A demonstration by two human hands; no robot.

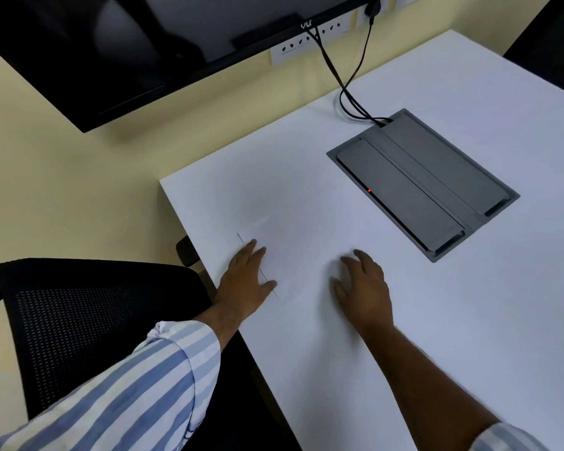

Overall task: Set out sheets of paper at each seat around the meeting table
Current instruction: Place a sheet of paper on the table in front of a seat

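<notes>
A white sheet of paper (302, 252) lies flat on the white meeting table (437, 320), near the table's left edge; only its left border and far corner show as faint lines. My left hand (246, 279) rests palm down on the sheet's left border, fingers spread. About a hand's width to the right, my right hand (363, 286) presses flat on the sheet, fingers apart. Neither hand grips anything. The sheet's other borders blend into the tabletop. A black mesh office chair (79, 320) stands at this seat, left of the table.
A grey cable box (424, 182) is set into the tabletop beyond my right hand, with a small red light and black cables (349, 89) running to wall sockets (306, 40). A dark screen (127, 50) hangs on the wall beyond the table's end.
</notes>
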